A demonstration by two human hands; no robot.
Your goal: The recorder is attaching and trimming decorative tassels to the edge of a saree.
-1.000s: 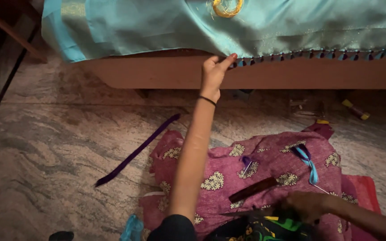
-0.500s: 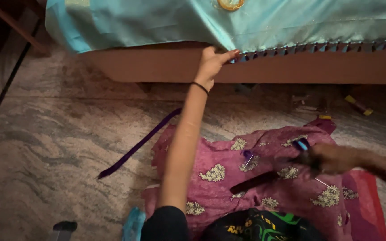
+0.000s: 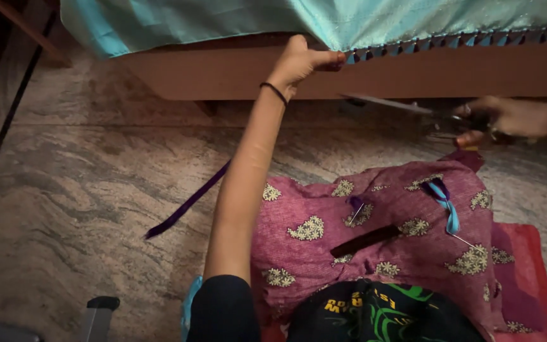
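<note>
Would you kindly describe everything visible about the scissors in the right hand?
The scissors are blurred by motion. Long, pale metallic blades, seemingly closed, run nearly level and point left toward the turquoise cloth's tasselled edge. The dark handles sit inside the right hand, which grips them above the floor, before the wooden bed frame. Only that hand touches them.

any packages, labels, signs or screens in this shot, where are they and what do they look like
No packages, signs or screens.
Printed garment: bottom centre, below the patterned purple cushion; black with yellow lettering and green graphics, the only printed thing in view.
</note>
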